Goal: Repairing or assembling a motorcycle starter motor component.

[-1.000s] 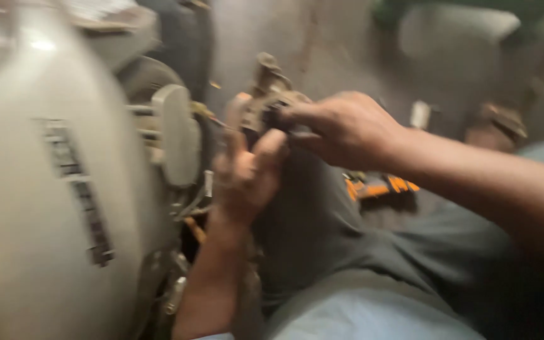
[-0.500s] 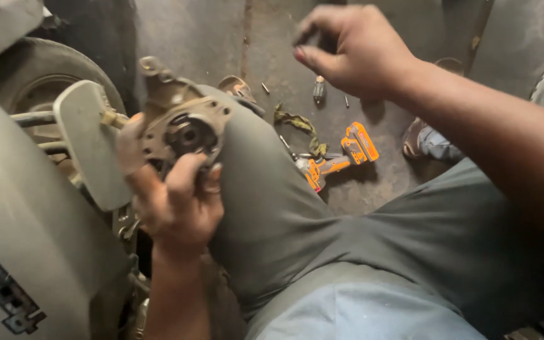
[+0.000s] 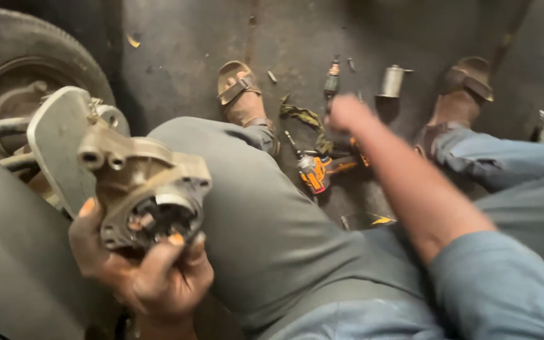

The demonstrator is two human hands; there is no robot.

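My left hand [image 3: 136,267] grips a grimy cast-metal housing [image 3: 143,189] with a round opening, held up beside my left knee. My right hand [image 3: 346,113] is stretched out low over the concrete floor, fingers closed and blurred, and whether it holds anything cannot be told. It hovers above an orange and black power driver [image 3: 317,171] lying on the floor. A small cylindrical tool [image 3: 332,82] and a short metal cylinder [image 3: 391,80] lie just beyond my right hand.
A scooter's grey body panel [image 3: 14,264], its tyre [image 3: 29,53] and a flat grey plate [image 3: 58,141] fill the left. My sandalled feet [image 3: 237,88] [image 3: 467,82] rest on the floor. A crumpled rag [image 3: 303,116] lies between them.
My right hand left the housing, swung up and right, then dropped towards the tools on the floor. My left hand kept the housing and tilted its opening towards me.
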